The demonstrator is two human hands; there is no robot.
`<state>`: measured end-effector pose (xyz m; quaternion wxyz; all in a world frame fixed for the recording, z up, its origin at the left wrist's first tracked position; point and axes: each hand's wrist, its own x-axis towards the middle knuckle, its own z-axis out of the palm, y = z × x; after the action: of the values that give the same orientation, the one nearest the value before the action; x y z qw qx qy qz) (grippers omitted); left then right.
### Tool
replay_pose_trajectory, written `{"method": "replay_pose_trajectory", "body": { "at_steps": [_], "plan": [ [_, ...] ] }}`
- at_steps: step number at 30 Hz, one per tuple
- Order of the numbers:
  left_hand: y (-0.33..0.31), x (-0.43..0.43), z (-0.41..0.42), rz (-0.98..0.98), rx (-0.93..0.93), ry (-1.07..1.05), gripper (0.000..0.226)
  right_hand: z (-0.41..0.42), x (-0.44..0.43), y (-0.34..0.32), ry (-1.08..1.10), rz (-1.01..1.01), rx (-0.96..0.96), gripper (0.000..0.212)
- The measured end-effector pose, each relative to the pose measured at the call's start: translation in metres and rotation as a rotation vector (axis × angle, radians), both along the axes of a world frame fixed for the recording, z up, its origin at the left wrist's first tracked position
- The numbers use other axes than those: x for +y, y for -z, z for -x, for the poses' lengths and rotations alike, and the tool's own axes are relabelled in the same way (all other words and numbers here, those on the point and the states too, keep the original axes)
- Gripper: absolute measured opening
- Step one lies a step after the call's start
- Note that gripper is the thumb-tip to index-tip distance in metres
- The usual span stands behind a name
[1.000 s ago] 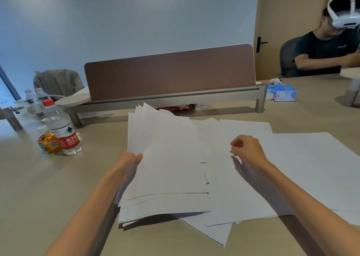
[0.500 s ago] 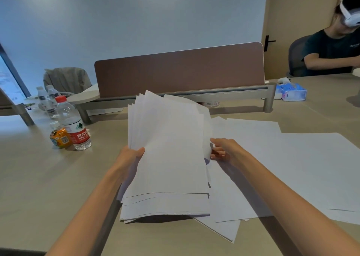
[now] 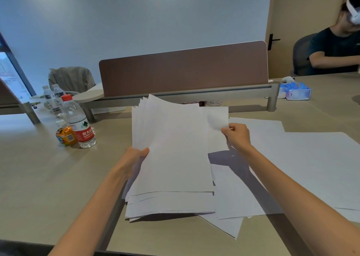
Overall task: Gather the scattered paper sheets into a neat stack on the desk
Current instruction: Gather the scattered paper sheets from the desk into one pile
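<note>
The left hand (image 3: 136, 158) grips the stack (image 3: 171, 148) by its left edge, thumb on top, and holds it tilted up over the middle of the desk (image 3: 39, 177), with its low end toward the near edge. The right hand (image 3: 236, 137) pinches the right edge of a lifted sheet (image 3: 217, 117) just beside the stack's far right corner. More loose sheets (image 3: 311, 158) lie flat toward the desk's right edge, and a few lie under the stack, one corner poking toward the near edge.

The stack is far from neat: its sheets are fanned, stepped at the low end and at the far left corner. Gripped on one side only, it could slide apart, or shed its bottom sheets, if the tilt grows or the thumb eases. The pinched sheet is limp and curls at its corner, so it may fold or land askew on the stack. Lowering the stack could also drag the sheets beneath it.

The left fingers are hidden under the paper. Whether the stack's low end rests on the desk or hangs just above it is unclear; it looks to be touching. The pinched sheet may be more than one. The loose sheets run out of view at the right.
</note>
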<state>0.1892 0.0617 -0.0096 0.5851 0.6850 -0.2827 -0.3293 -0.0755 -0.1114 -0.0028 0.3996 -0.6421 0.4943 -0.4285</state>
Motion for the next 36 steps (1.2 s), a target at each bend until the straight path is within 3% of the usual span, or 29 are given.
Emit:
{"method": "replay_pose_trajectory", "body": {
  "at_steps": [6, 13, 18, 22, 28, 36],
  "plan": [
    [0.008, -0.01, -0.003, 0.0, 0.041, -0.152, 0.027, 0.024, -0.012, -0.008, 0.211, -0.005, -0.193, 0.025],
    [0.012, -0.015, -0.002, -0.028, 0.07, -0.368, 0.051, 0.041, -0.019, -0.009, 0.302, -0.029, -0.331, 0.028],
    [0.011, -0.015, 0.006, -0.024, 0.133, -0.371, 0.056, 0.047, -0.022, 0.0, 0.206, -0.082, -0.375, 0.029],
    [0.005, -0.018, 0.022, -0.118, 0.151, -0.203, 0.055, 0.043, -0.013, 0.004, 0.05, -0.159, -0.388, 0.017],
    [-0.003, -0.029, 0.042, -0.159, 0.207, 0.064, 0.041, 0.053, 0.001, -0.001, -0.2, -0.213, -0.118, 0.014],
    [-0.002, -0.028, 0.053, -0.232, 0.236, 0.18, 0.046, 0.062, -0.003, 0.008, -0.438, -0.211, 0.159, 0.047]
  ]
}}
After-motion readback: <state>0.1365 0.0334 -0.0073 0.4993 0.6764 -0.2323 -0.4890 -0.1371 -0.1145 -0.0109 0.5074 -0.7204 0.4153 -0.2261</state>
